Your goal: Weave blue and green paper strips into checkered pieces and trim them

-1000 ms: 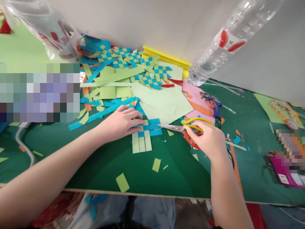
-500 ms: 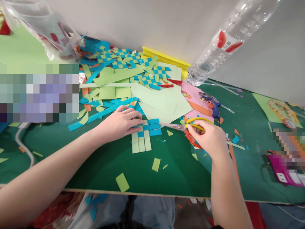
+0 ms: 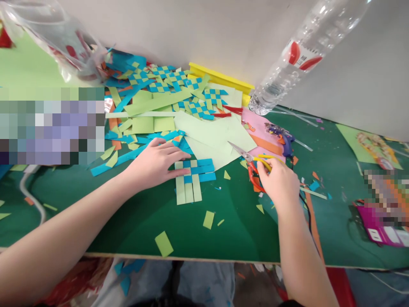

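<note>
A woven square of blue and pale green paper strips [image 3: 189,190] lies flat on the table. Over its upper left part rests my left hand [image 3: 161,161], fingers stretched out, with the thumb apart from the index finger and near the weave's left edge. To the right, my right hand [image 3: 277,181] is closed round the yellow handles of a pair of scissors [image 3: 240,150]. Their blades point up and left, over the pale green paper sheets [image 3: 220,136], clear of the weave. Red handles [image 3: 251,175] show just below the scissors, partly hidden by my right hand.
Several woven blue-green pieces [image 3: 200,108] and loose strips are heaped at the back. A clear bottle [image 3: 287,72] stands near the wall, right of a yellow strip [image 3: 220,79]. Paper scraps [image 3: 208,220] dot the green table [image 3: 128,226]. A plastic cup [image 3: 41,25] is at the back left.
The scissors have swung away from the weave's blue ends, their tips now pointing further up. My right hand has shifted slightly left and down. My left hand stays by the weave, its fingers straighter.
</note>
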`<control>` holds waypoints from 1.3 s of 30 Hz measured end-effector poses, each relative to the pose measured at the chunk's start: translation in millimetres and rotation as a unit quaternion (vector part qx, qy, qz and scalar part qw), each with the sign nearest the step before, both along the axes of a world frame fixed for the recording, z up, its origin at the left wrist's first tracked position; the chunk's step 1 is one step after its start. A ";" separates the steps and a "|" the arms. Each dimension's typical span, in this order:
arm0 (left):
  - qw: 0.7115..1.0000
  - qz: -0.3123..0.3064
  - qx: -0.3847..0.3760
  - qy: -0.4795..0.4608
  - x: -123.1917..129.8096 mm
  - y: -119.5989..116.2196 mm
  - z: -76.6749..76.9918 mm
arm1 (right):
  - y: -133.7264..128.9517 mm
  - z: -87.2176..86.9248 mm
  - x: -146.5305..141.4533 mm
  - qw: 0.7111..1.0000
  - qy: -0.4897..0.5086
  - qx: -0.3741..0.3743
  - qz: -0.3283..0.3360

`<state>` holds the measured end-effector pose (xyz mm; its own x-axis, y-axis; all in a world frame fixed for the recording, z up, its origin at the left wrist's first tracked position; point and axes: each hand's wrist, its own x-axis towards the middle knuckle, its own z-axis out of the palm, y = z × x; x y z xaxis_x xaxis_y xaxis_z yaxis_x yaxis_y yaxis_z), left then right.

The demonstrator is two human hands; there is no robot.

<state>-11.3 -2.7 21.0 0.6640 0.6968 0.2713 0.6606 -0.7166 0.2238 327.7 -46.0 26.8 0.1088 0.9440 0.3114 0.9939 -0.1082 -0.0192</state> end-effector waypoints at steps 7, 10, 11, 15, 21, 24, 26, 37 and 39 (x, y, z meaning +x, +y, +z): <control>0.999 0.018 -0.036 -0.023 -3.6 1.3 -0.9 | -0.6 1.9 -2.9 0.997 -0.026 -0.042 -0.055; 0.999 0.016 -0.044 -0.027 -3.9 1.0 -1.0 | 0.1 1.6 -2.2 0.997 -0.042 -0.032 -0.060; 0.998 0.017 -0.046 -0.029 -4.0 1.0 -1.1 | 0.8 0.9 -0.6 0.997 -0.042 -0.014 -0.055; 0.997 0.006 -0.061 -0.036 -4.8 1.9 -1.6 | 4.1 -3.0 8.4 0.996 -0.027 0.085 -0.028; 0.994 0.003 -0.100 -0.041 -5.6 3.5 -4.0 | 5.2 -6.1 7.3 0.993 -0.014 0.116 0.006; 0.990 0.004 -0.123 -0.064 -6.5 3.8 -6.2 | 4.8 -6.3 4.9 0.992 -0.010 0.122 0.017; 0.985 0.011 -0.151 -0.086 -7.0 3.7 -6.1 | 4.9 -6.1 5.1 0.991 -0.013 0.131 0.023; 0.909 0.087 -0.271 -0.304 -3.9 -0.8 12.2 | 5.1 -5.2 6.1 0.988 -0.014 0.146 0.049; 0.891 0.110 -0.230 -0.375 -2.8 -1.8 13.3 | 4.8 -4.8 6.1 0.987 -0.014 0.149 0.052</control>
